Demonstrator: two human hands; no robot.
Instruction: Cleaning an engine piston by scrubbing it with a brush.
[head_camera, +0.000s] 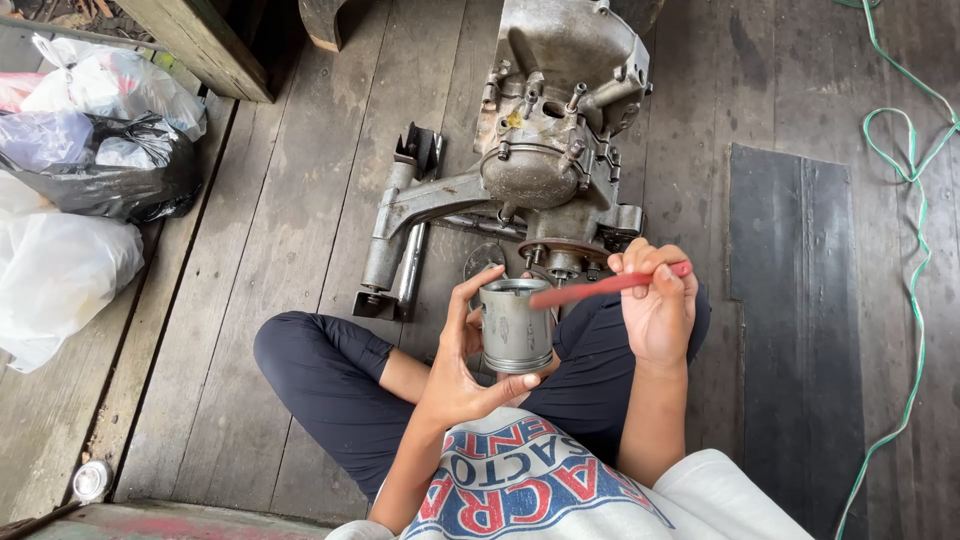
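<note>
A: Two hands showing, both busy. The left hand is gripping a piston, a grey metal cylinder, thumb curling over the near bottom edge and fingers wrapping the far side.

B: Upright?

A: Yes, open end facing up, held above the lap, between the knees. The right hand is clamping a thin red stick, fingers folded tight round one end.

B: Where is the other end going?

A: It is lying across the piston's rim, tip touching the top edge. Cannot tell if it is dipping inside.

B: Hands touching each other?

A: No, apart, the piston sitting between them.

B: What is around?

A: The person is sitting cross-legged on a plank floor, wearing dark trousers. An engine, grey and grimy, is lying just beyond the piston, a metal arm sticking out on its left side. Bags, white, clear and black, are piling up at the far left. A green cord is snaking down the right edge. A dark mat is lying beside the right knee. A small can is standing at lower left.
</note>
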